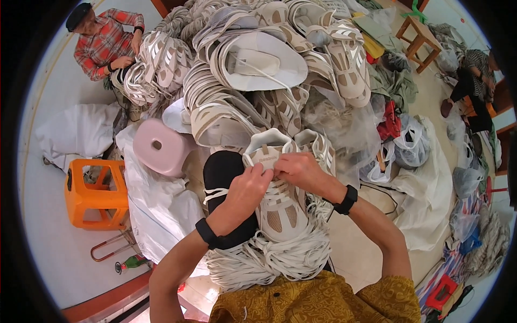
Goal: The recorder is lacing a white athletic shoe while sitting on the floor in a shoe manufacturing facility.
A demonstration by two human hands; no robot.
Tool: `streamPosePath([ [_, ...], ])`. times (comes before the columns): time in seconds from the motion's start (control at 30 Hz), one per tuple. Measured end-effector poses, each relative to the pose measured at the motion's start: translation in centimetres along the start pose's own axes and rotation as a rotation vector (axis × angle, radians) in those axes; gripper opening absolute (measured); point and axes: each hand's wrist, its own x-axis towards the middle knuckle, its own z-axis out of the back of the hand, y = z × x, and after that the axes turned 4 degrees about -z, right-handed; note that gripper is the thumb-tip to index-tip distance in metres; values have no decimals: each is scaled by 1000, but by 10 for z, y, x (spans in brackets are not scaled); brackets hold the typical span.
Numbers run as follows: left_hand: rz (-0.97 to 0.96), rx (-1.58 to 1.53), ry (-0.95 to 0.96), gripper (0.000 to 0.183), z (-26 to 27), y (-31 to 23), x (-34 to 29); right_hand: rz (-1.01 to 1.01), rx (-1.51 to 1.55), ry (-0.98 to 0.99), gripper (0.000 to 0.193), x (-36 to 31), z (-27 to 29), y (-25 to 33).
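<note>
A beige and white shoe upper (pixel 281 215), with white laces crossing its front, stands toe toward me. My left hand (pixel 245 191) is closed at the left edge of its tongue, fingers pinched; a white shoelace (pixel 216 195) trails out beside it. On the tongue's right edge, my right hand (pixel 306 173) pinches the upper near the top eyelets. The fingertips hide exactly where the lace runs. Under the toe lies a thick bundle of white shoelaces (pixel 269 258) on my lap. A black oval pad (pixel 222 167) is just left of the upper, partly behind my left hand.
A big heap of shoe uppers (pixel 258 59) rises ahead. Left are a pink stool (pixel 161 148), an orange stool (pixel 97 194) and white sacking (pixel 161 210). A person (pixel 107 43) handles uppers at far left; another person (pixel 476 81) sits far right. Plastic bags (pixel 412 142) lie right.
</note>
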Motion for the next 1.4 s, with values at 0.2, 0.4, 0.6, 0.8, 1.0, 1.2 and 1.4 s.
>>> streamPosePath([
  [0.2,-6,43,122,16,4,0,2,-19,40,-65,7,-2,-3,0],
  [0.4,3,14,188,16,9,3,8,-49,110,-81,7,-3,-7,0],
  [0.6,75,-206,203,12,8,16,12,-66,147,-113,4,-7,-9,-1],
  [0.8,87,-202,215,11,11,16,13,-11,130,-153,8,-7,-10,-1],
  [1.0,87,-118,128,9,-2,7,5,-2,140,-130,8,-5,-12,-4],
  [1.2,62,-73,49,11,-8,-3,5,-77,204,-166,6,-8,-16,-1],
  [1.4,-50,-99,99,11,1,10,6,-81,239,-198,6,-9,-16,3],
])
